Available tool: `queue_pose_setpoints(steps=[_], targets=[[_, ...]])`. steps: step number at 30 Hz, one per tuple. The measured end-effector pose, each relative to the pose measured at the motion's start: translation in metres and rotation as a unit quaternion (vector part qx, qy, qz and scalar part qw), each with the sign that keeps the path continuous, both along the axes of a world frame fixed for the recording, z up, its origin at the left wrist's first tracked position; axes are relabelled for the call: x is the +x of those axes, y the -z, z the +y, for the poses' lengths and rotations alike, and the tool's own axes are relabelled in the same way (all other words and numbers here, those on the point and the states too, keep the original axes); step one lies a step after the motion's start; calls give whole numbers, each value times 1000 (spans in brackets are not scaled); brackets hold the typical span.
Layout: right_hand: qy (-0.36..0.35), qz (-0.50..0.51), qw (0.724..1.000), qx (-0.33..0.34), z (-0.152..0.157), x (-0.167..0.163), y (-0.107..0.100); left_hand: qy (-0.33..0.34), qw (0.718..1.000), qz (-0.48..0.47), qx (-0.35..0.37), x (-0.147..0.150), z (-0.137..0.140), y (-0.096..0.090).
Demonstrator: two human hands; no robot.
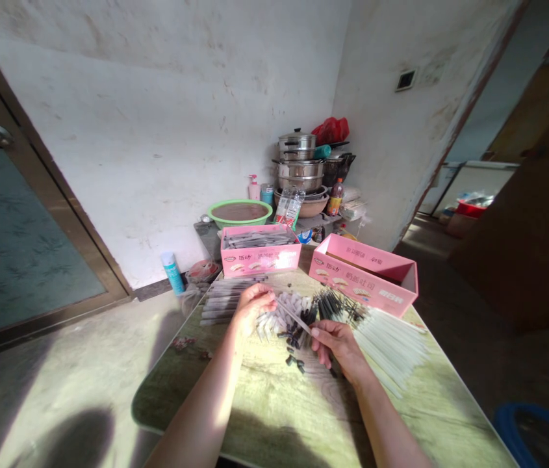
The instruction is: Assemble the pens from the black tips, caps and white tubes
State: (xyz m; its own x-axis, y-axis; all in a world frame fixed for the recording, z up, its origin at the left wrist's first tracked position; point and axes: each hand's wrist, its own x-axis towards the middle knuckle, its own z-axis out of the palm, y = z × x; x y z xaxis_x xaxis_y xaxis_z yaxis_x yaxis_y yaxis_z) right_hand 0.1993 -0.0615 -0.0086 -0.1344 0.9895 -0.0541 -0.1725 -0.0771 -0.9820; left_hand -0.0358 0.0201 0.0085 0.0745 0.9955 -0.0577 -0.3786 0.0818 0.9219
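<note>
A slim whitish pen barrel (294,314) slants between my two hands above the table. My left hand (253,307) pinches its upper left end with the fingertips. Thumb and fingers of my right hand (336,343) grip the lower right end. Beneath the barrel lies a heap of small white pieces (274,320), with small black plugs (295,361) scattered nearer me. Thin black-tipped sticks (330,304), perhaps refills, lie beyond my right hand. Pale translucent tubes (394,344) spread to the right, and a row of greyish pens (223,300) lies left of my left hand.
At the table's (181,390) far side stand a pink box (259,261) full of greyish pens and another pink box (362,276). Behind them are a green basin (240,221), stacked steel pots (299,172) and a bottle (335,198). A blue can (172,273) stands left.
</note>
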Motion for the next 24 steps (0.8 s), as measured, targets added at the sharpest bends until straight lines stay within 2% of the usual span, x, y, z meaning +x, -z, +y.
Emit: queue_pose_setpoints(steps=[7,17,20,22,24], targets=[[-4,-8,1000,-5,1,1,4,3,1000,26,-2,13,-6,0],[14,8,1000,-12,2,-2,3,17,999,29,17,13,-5,3],[24,15,999,-15,3,-3,2,-55,997,40,39,-5,5,2],[41,12,999,-9,3,-1,1,-161,984,71,39,-25,15,1],[54,9,999,-1,3,2,0,-278,950,140,11,-47,25,0]])
